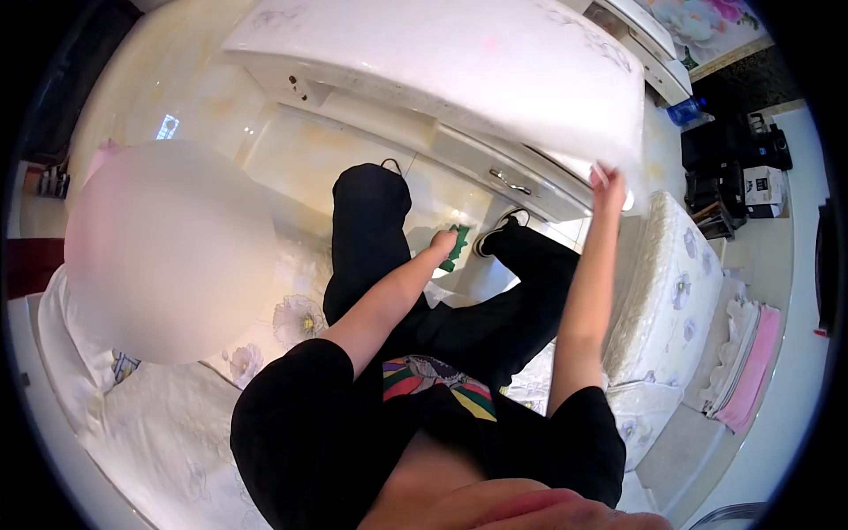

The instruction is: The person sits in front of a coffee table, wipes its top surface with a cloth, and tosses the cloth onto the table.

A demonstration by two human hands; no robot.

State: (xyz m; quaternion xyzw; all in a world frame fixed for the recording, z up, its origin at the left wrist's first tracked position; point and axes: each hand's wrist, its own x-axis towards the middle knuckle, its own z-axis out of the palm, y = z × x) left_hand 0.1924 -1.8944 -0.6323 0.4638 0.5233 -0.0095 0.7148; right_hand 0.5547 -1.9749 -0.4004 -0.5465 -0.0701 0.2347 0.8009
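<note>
Between my knees, my left hand (444, 243) is closed around a crumpled green item (456, 249), perhaps a cloth or a wrapper; its kind is unclear. Farther right, my right hand (606, 184) is raised beside the corner of the white table (495, 66). Its fingers are pinched together and somewhat blurred. Something small and pale may be between them, but I cannot make it out. Below the tabletop is a drawer front (486, 168) with a metal handle (511, 182).
I sit on a sofa with a flowered white cover (300, 320); a padded flowered armrest (667, 291) stands at my right. A large blurred round patch hides the left side. Black bags (715, 177) and a blue bottle (687, 110) are at the far right.
</note>
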